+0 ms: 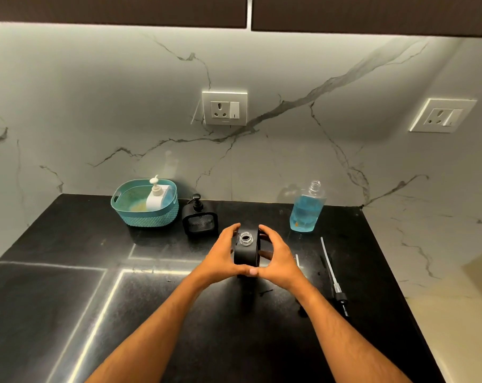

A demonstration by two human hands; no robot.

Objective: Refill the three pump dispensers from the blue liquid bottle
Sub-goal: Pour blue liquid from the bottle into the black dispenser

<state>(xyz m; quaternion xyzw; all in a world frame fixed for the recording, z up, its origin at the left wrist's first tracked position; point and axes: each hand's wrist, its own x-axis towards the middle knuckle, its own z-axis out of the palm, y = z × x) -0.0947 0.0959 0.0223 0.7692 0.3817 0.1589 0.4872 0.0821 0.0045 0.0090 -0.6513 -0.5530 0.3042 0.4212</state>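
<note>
Both hands meet around a black pump dispenser (246,252) that stands upright near the middle of the black stone counter (68,299). The left hand (220,255) cups its left side, fingers curled over the far top edge and thumb along the near lower edge; the right hand (278,257) mirrors it on the right side, fingers wrapped over the far corner and thumb tip meeting the left thumb at the front of the base, so each hand is grasping the dispenser. Its pump is off, and the bare threaded neck (245,238) shows as a clear ring on top between the two sets of fingers. The removed pump head (334,275) with its long pale dip tube lies flat on the counter to the right of the right wrist, well apart from the dispenser. Behind it and to the right stands the blue liquid bottle (307,207), upright and uncapped, roughly two-thirds full (the liquid line sits just below the shoulder), close to the marble backsplash (96,106). A second black dispenser (200,218), pump still fitted, stands just behind and to the left of the hands. Beside it on its left sits a teal basket (151,217), and inside the basket stands a white dispenser (156,197) with a cream pump. On the backsplash are two wall sockets, one (224,108) above the hands and another (442,115) far right.
</note>
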